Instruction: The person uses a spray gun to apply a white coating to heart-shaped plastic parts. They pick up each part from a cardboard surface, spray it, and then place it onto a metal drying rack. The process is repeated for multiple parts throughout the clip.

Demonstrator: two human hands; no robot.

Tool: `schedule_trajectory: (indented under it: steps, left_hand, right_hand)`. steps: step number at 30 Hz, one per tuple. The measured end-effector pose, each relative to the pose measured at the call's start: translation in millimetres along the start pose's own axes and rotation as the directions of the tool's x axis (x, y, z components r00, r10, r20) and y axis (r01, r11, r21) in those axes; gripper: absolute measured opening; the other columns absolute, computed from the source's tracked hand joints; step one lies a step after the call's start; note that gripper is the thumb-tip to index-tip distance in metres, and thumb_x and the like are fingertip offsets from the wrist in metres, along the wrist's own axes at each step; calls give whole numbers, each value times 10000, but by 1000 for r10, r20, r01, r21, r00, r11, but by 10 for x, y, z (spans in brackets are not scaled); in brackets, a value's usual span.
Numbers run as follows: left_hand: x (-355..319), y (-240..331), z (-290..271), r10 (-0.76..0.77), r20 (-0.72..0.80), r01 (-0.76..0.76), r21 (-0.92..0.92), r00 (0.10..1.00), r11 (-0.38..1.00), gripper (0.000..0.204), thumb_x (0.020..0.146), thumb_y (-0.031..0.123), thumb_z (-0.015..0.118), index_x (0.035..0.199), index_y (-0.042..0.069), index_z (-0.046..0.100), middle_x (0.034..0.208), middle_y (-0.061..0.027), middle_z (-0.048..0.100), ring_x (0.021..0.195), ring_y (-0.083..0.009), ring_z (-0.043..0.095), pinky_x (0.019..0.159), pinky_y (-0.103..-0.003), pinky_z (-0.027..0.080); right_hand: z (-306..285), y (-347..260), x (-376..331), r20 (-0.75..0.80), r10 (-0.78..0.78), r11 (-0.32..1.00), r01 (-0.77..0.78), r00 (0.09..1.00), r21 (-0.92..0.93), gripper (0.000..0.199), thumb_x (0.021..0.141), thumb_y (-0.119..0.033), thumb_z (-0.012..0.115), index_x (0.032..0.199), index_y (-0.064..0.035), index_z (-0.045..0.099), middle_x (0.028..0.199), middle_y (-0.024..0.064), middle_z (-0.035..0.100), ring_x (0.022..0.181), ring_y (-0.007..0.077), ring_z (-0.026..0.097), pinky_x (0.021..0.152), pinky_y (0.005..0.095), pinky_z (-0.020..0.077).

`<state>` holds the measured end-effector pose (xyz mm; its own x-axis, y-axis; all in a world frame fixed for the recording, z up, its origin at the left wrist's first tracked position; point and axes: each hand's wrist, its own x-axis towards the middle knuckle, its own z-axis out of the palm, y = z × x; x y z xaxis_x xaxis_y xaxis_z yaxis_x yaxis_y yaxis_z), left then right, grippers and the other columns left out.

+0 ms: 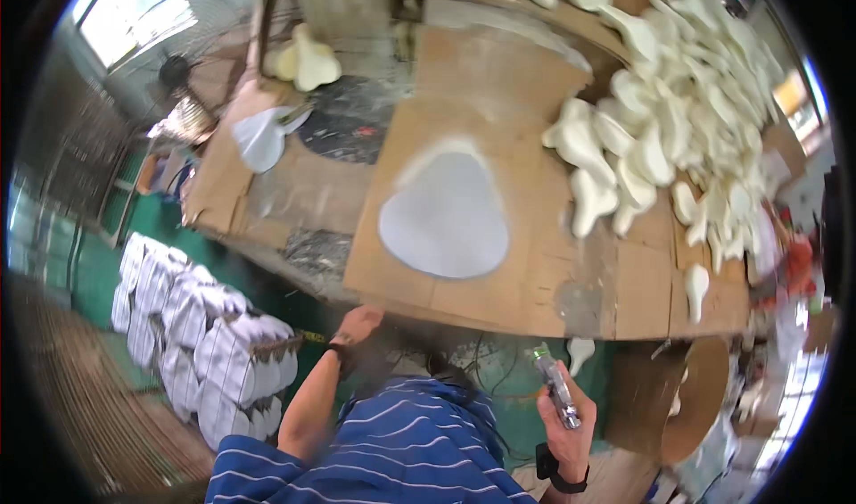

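1. Head view, right hand (pixel 567 415): raised below the near edge of the bench, fingers wrapped shut around the grip of a spray gun (pixel 555 384), its nozzle end pointing up toward the bench.
2. Head view, left hand (pixel 357 324): resting at the near edge of the cardboard-covered bench (pixel 499 272); fingers curled, nothing visible in them, though whether they grip the edge cannot be told.
3. Head view, work piece: a grey rounded-triangular sheet (pixel 444 218) lies flat on the cardboard, ringed by pale overspray. It sits well above both hands, apart from either, nearer the left.
4. Head view, stock: a heap of white saddle-shaped foam pads (pixel 678 120) fills the right side of the bench; one more pad (pixel 314 58) lies at the far left.
5. Head view, surroundings: wrapped white bundles (pixel 201 334) stacked on the floor at left; a standing fan (pixel 174 71) beyond.
6. Step, as judged: spraying of the grey sheet appears paused, the gun held away. The next move would call for bringing the nozzle over the sheet, or a free hand reaching forward to lift it.
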<state>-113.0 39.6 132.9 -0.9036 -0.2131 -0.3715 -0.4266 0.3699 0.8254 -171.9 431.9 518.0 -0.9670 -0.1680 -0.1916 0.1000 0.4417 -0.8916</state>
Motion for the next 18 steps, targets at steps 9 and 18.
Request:
schedule_trajectory:
  steps: [9,18]
  left_hand:
    - [-1040,-1749,3,-727,232,763,-168,646,624,262,812,92,600,1051,97,706,959,-84,717,865,-219,696,710,-389,578]
    - [-1442,-1432,-27,-746,143,733,-378,650,566,288,837,71,533,1111,60,622,870,-78,684,783,-239,679,603,-421,552]
  right_hand:
    - [-6,86,64,-107,-112,990,102,988,-92,467,830,-45,686,1270,53,560,851,127,634,725,157,581,691,272,478]
    - [145,-263,288,111,-195,975,205,974,-89,524,776,-5,722,1278,6,574,1034,195,682,872,257,675,790,310,514]
